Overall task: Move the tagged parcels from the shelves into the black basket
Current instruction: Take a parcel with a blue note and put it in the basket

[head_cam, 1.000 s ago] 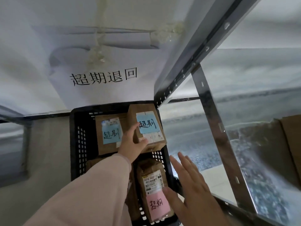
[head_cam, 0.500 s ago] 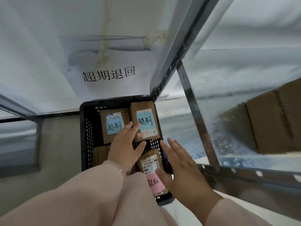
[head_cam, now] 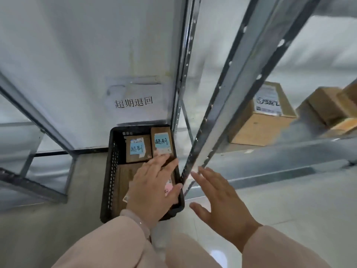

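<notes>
The black basket (head_cam: 112,171) stands on the floor against the white wall. Inside lie cardboard parcels: one with a blue tag (head_cam: 137,148) at the back, a second blue-tagged parcel (head_cam: 161,141) to its right, and a pink-tagged parcel (head_cam: 168,187) mostly hidden under my left hand. A plain brown box (head_cam: 123,182) lies at the basket's front left. My left hand (head_cam: 152,187) hovers over the basket with fingers straight, holding nothing. My right hand (head_cam: 218,202) is spread open to the right of the basket, beside the shelf post.
A metal shelf upright (head_cam: 228,105) slants across the view just right of the basket. Cardboard boxes (head_cam: 264,120) sit on the shelf at right. A paper sign (head_cam: 134,102) hangs on the wall above the basket. Another shelf frame (head_cam: 34,120) stands at left. Pale tiled floor (head_cam: 289,206) lies at front right.
My left hand has let go of the right blue-tagged parcel, which now rests in the basket, and drawn back. My head has risen, so the basket looks farther away and shelf boxes appear.
</notes>
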Motion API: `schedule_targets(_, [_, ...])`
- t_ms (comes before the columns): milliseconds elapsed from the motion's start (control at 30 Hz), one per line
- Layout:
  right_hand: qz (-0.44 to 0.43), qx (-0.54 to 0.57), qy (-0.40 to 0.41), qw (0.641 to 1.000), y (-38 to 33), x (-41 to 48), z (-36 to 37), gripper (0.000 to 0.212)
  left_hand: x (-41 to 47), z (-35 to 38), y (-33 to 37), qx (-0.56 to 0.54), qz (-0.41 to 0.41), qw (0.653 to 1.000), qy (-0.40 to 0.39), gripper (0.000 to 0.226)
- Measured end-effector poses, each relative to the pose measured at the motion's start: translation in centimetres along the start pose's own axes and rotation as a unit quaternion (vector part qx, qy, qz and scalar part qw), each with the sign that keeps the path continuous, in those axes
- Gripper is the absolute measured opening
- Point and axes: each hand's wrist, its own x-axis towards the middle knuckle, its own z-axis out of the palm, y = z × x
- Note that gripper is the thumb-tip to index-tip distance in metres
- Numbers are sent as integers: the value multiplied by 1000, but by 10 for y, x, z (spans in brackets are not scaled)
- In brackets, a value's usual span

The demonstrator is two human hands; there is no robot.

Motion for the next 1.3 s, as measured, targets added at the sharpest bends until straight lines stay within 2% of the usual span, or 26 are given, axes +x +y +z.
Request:
schedule_targets(200, [73, -31, 95, 992, 64, -113, -61, 71, -19, 5, 139, -9, 88, 996, 27, 57])
schedule_targets(400, [166, -38, 174, 970, 119, -195, -115, 79, -7, 23, 251, -26, 165, 986, 9, 60])
schedule_targets(667, [265, -15, 229, 936, 186, -253, -153, 84, 26, 55, 347, -85, 223, 971, -12, 63])
schedule_targets(900, [313, -11, 220, 924, 252, -255, -169, 81, 91, 98, 401, -106, 219, 969, -29, 62])
schedule_targets(1067, [328, -9, 232, 916, 315, -214, -205, 79, 164, 137, 433, -119, 207, 971, -33, 62])
schedule_targets(1300, [340, -6, 213, 916, 391, -143, -241, 77, 259, 175, 457, -115, 171, 971, -122, 63])
